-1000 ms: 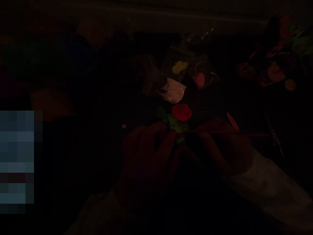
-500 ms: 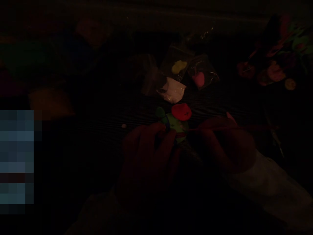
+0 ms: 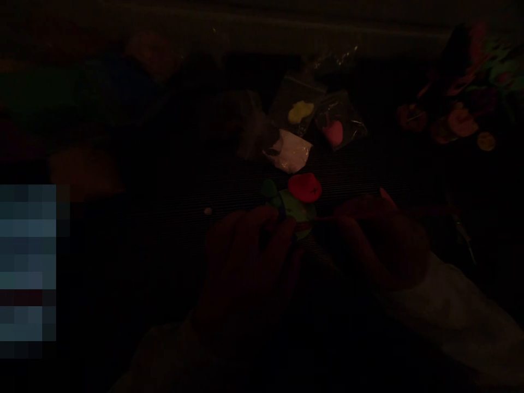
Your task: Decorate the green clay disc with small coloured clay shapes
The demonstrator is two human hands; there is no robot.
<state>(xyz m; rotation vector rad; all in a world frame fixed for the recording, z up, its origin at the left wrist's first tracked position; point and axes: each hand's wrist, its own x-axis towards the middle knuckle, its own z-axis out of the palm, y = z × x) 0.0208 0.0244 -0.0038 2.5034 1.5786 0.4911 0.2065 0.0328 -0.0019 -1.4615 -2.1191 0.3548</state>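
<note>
Near the middle of the dark table (image 3: 347,170) lies a light green piece (image 3: 301,202), apparently soft modelling material, its surface marked with small dark spots. A red piece (image 3: 303,186) with a dark cross mark touches its far side; a dark green lump (image 3: 269,188) adjoins at the left, with a strip of dark blue between.

Left hand (image 3: 249,256): fingers curled, closed on the near left part of the light green piece. Right hand (image 3: 380,240): closed, pinching a thin reddish stick (image 3: 325,219), whose left end lies over the light green piece, by the left fingertips. Light very poor; exact contact at that end cannot be told.

Just beyond the right hand, a pink sliver (image 3: 385,195); farther toward the table's right edge, a slender tool (image 3: 464,237), type unclear. Left of the left hand, a small pale bit (image 3: 208,210).

Toward the table's far edge: clear bags with a white mass (image 3: 292,152), a yellow lump (image 3: 301,112) and a pink lump (image 3: 333,132). Far right corner: coloured pieces (image 3: 460,120), indistinct. Left edge: an orange packet (image 3: 85,170), dim.
</note>
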